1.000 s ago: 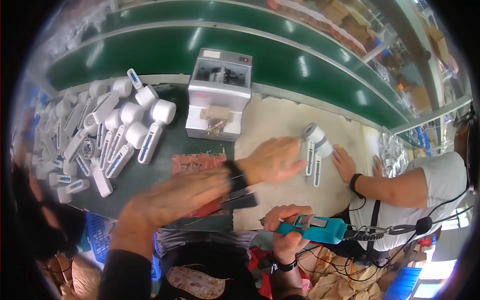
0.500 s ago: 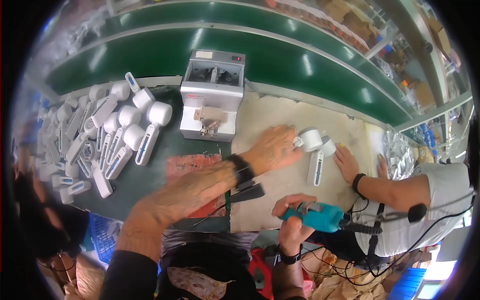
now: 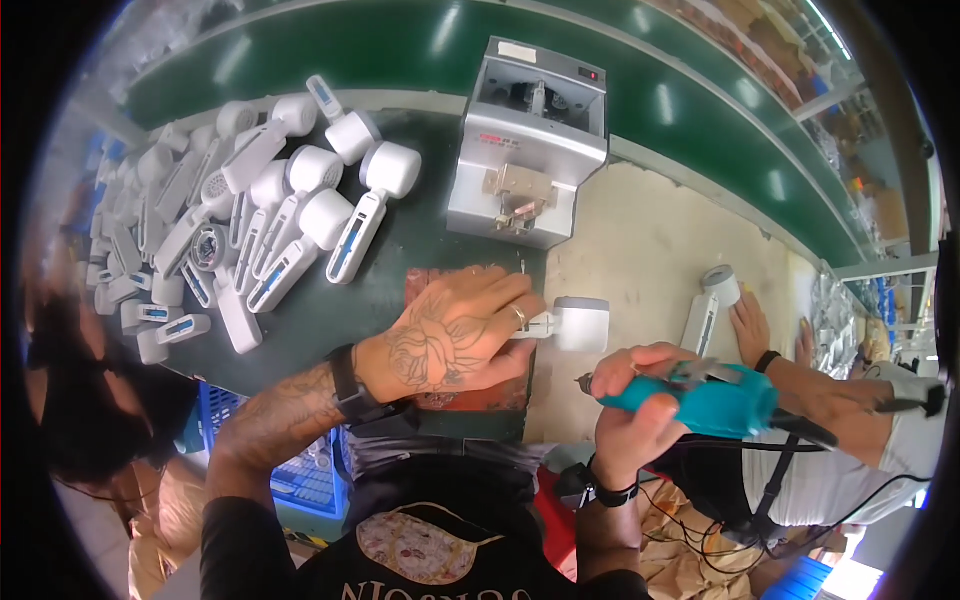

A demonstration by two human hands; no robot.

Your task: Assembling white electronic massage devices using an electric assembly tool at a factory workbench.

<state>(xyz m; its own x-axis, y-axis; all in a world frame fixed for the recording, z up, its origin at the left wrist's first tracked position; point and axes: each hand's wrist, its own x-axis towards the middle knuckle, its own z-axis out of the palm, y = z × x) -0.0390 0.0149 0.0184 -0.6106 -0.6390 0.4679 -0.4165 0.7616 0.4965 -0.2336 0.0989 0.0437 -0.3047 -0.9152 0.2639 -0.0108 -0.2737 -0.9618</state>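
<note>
My left hand (image 3: 455, 335) is closed around the handle of a white handheld shower head (image 3: 582, 325), which lies sideways over the edge of a worn red mat (image 3: 475, 397). Most of the handle is hidden under my fingers; the round head points right. My right hand (image 3: 640, 415) grips a teal electric screwdriver (image 3: 700, 400), its bit pointing left, just below and apart from the shower head's round end. Beyond my hands stands a grey screw feeder (image 3: 520, 150) with an open top tray.
A heap of similar white shower heads (image 3: 285, 265) fills the bench's left side. Another shower head (image 3: 705, 310) lies at the right beside a co-worker's hand (image 3: 750, 325). A blue basket (image 3: 305, 480) sits below the front edge. Cables hang at the lower right.
My left hand has drawn a shower head leftward from beside the co-worker's hand to the red mat. My right hand has brought the screwdriver near it. The view has shifted.
</note>
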